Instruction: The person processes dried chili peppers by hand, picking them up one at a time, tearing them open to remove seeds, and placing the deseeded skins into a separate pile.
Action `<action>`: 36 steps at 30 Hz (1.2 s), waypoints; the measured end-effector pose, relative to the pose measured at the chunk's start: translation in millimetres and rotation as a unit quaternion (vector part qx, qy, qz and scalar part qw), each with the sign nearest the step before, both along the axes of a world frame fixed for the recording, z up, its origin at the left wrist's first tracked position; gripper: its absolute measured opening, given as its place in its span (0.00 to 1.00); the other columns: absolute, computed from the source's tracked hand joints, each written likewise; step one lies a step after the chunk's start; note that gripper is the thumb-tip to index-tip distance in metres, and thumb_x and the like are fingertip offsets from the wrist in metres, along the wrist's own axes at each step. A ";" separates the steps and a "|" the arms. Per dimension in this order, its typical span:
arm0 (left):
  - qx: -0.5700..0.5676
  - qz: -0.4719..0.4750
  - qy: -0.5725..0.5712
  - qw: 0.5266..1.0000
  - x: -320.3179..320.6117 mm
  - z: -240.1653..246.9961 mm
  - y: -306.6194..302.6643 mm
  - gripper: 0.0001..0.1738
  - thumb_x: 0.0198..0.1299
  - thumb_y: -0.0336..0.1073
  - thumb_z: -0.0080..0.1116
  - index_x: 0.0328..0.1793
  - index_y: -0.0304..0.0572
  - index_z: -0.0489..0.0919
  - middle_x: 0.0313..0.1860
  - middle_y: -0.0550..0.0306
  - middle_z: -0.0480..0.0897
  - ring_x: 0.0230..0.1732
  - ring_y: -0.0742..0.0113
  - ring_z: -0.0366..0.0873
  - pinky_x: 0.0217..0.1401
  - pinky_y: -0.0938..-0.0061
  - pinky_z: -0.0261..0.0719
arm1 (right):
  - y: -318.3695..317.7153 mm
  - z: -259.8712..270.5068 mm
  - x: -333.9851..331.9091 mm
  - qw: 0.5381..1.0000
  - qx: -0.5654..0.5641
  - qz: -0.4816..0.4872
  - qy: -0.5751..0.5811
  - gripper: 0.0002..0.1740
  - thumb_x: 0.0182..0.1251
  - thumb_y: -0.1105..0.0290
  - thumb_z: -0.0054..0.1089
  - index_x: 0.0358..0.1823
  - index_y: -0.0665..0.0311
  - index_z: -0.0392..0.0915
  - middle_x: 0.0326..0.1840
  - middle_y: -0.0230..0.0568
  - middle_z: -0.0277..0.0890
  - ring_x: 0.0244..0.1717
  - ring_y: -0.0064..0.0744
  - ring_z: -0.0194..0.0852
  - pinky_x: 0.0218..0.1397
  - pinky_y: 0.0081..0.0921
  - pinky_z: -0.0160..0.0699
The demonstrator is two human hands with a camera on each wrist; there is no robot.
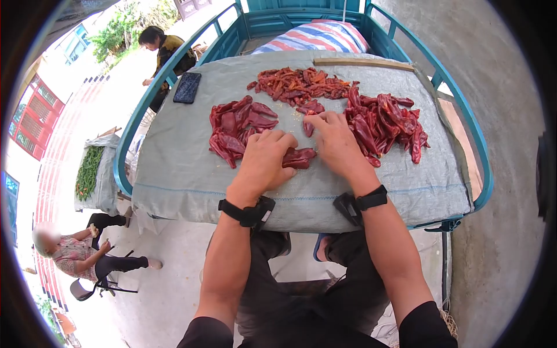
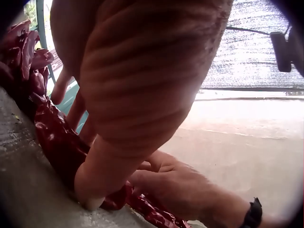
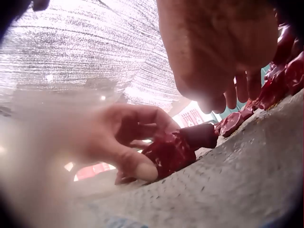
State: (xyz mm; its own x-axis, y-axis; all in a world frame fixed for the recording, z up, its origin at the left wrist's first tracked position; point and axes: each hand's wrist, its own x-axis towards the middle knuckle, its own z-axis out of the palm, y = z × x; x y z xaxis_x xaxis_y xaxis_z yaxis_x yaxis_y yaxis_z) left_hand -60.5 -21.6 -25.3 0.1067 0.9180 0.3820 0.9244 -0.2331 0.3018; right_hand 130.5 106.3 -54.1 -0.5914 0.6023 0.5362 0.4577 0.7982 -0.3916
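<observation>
Red chili peppers lie in three heaps on the grey woven sheet [image 1: 174,151]: a left heap [image 1: 232,124], a right heap [image 1: 386,122] and a far heap of thinner, shrivelled ones [image 1: 304,84]. My left hand [image 1: 264,156] grips a glossy dark red chili pepper [image 1: 300,158] near the sheet, its thumb [image 3: 145,171] along the near side in the right wrist view. To its right, my right hand [image 1: 339,142] hovers with loosely bent fingers [image 3: 241,88] and nothing visible between them. Its fingertips are close to a small loose pepper [image 1: 309,126] by the far heap.
The sheet covers a blue-railed cart bed [image 1: 444,75]. A dark phone [image 1: 187,88] lies at the far left, a wooden strip [image 1: 362,64] along the back edge, with a striped bag [image 1: 319,37] beyond. One person [image 1: 84,255] sits lower left; another [image 1: 168,52] is behind the left rail.
</observation>
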 end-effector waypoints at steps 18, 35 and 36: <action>0.036 -0.001 -0.036 0.999 -6.0 -0.3 -1.8 0.15 0.51 0.31 0.78 0.45 0.43 0.88 0.49 0.56 0.84 0.60 0.49 0.80 0.67 0.55 0.73 | 2.4 -5.9 -2.0 0.999 -0.012 -0.007 -0.049 0.11 0.67 0.76 0.67 0.50 0.66 0.87 0.54 0.49 0.85 0.61 0.55 0.82 0.66 0.48 0.83; -0.005 0.020 -0.618 0.786 2.1 1.0 6.3 0.09 0.73 0.33 0.75 0.50 0.42 0.84 0.40 0.65 0.89 0.38 0.81 0.83 0.41 0.80 0.80 | -15.6 34.1 13.7 0.769 -0.420 0.131 0.464 0.13 0.77 0.76 0.73 0.57 0.65 0.79 0.46 0.32 0.84 0.44 0.23 0.84 0.46 0.26 0.85; -0.005 0.019 -0.624 0.781 7.2 2.5 7.4 0.09 0.73 0.33 0.75 0.50 0.42 0.84 0.41 0.64 0.89 0.38 0.81 0.84 0.41 0.80 0.81 | -19.3 35.6 12.6 0.751 -0.436 0.157 0.470 0.14 0.78 0.76 0.72 0.58 0.65 0.79 0.47 0.32 0.84 0.45 0.23 0.84 0.46 0.26 0.86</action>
State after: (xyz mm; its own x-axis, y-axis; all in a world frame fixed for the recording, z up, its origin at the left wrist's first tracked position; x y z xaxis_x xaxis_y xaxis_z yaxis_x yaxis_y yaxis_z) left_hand -53.3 -14.2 -22.8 -0.3698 0.9152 0.1600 -0.0845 -0.2047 0.9752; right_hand 143.1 87.1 -18.5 -0.3852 0.8769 0.2874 -0.5047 0.0606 -0.8612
